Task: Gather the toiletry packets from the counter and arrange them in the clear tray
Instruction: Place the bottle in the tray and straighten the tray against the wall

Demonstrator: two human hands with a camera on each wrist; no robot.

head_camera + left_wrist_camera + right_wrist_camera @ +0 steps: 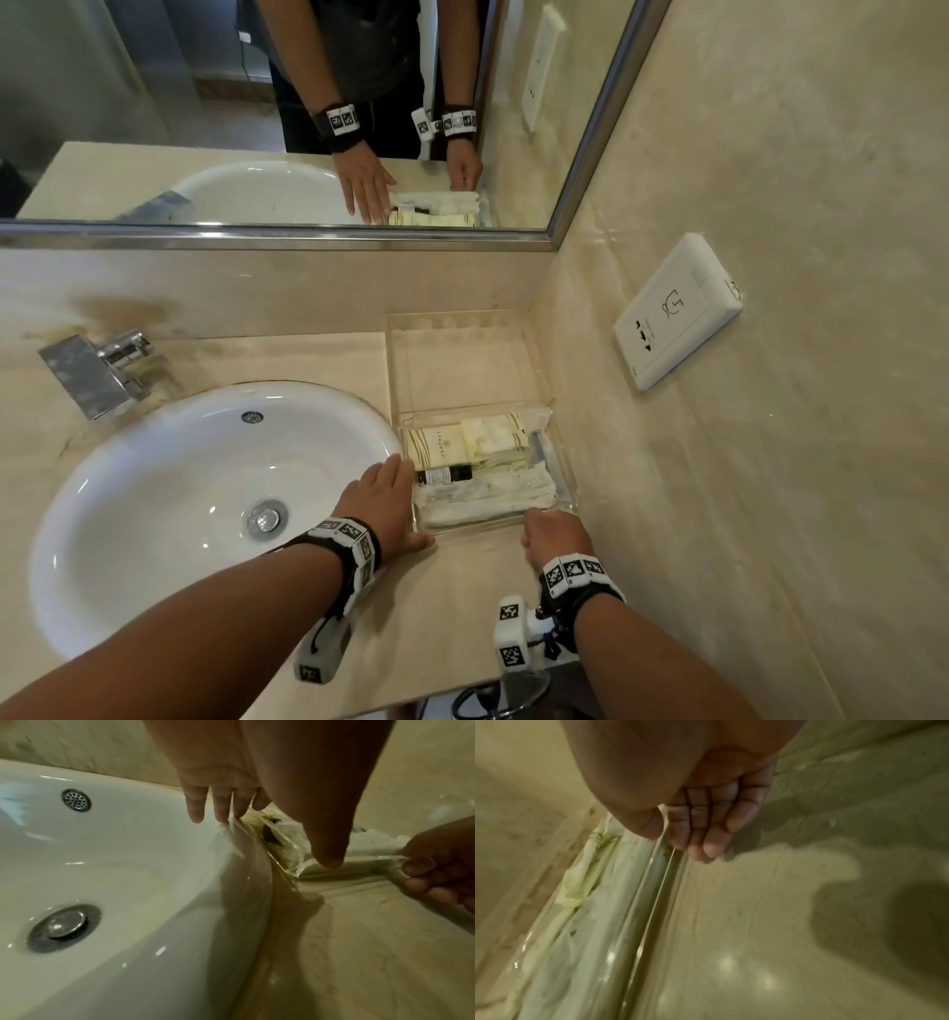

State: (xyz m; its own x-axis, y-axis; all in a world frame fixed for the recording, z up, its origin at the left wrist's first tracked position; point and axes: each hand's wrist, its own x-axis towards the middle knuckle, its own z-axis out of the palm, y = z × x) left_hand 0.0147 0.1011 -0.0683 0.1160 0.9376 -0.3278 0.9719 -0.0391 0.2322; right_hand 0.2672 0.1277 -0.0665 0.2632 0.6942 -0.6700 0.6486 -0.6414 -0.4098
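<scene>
Counter (452,580) | tray (562,470) between hands | left hand (382,501) flat | right hand (552,537) pinches rim

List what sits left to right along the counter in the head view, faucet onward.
faucet → sink → left hand → clear tray holding the toiletry packets → wall socket

No wording is legible. The cream packet (436,448) in the clear tray (562,465) carries a small emblem and unreadable print. The wall socket plate (677,310) bears a line-drawn symbol.
</scene>
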